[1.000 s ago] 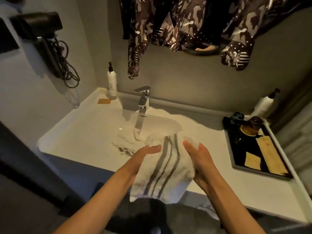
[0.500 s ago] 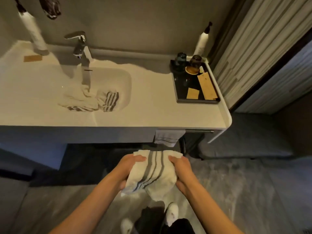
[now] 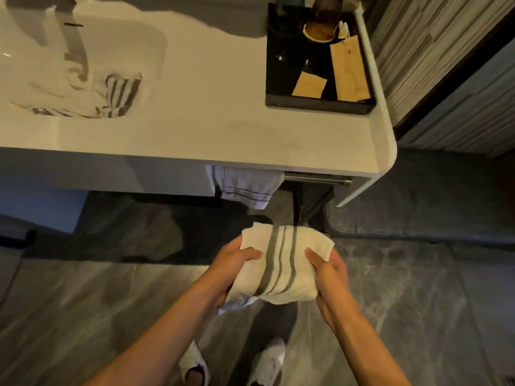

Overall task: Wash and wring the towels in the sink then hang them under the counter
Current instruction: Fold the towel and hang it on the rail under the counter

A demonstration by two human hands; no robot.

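A white towel with grey stripes (image 3: pixel 281 263) is held folded in front of me, below the counter's front edge. My left hand (image 3: pixel 232 264) grips its left side and my right hand (image 3: pixel 326 270) grips its right side, thumbs on top. More striped towels (image 3: pixel 111 93) lie bunched in the sink (image 3: pixel 156 37) at the upper left. Another striped towel (image 3: pixel 248 188) hangs on the metal rail (image 3: pixel 317 179) under the counter (image 3: pixel 223 129), at the rail's left end.
A black tray (image 3: pixel 317 105) with wooden pieces and dark cups sits on the counter's right end. A ribbed wall panel (image 3: pixel 446 65) stands to the right. Grey marble floor (image 3: pixel 418 316) lies below, with my white shoes (image 3: pixel 195 363) near the bottom.
The towel and both hands have come away from the sink and down in front of the counter. The view has tilted downward and closer to the rail.
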